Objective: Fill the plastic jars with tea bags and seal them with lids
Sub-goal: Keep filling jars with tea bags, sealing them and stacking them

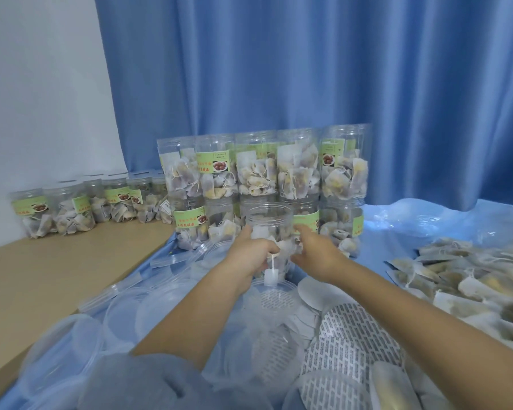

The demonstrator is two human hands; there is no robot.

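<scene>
A clear plastic jar (268,223) without a lid is held up between both hands in front of the stacked jars. My left hand (251,251) grips its left side, and a tea bag tag on a string (271,275) dangles below the fingers. My right hand (314,253) holds the jar's right side, fingers spread along the wall. Some tea bags show inside the jar. A heap of loose tea bags (471,279) lies at the right. Clear lids (125,312) are spread over the near left.
Filled, lidded jars (261,173) stand stacked two high right behind the held jar, and a row of more jars (71,211) runs along the wall at left. Round foil seal liners (347,329) lie near me. A blue sheet (376,247) covers the surface; a blue curtain hangs behind.
</scene>
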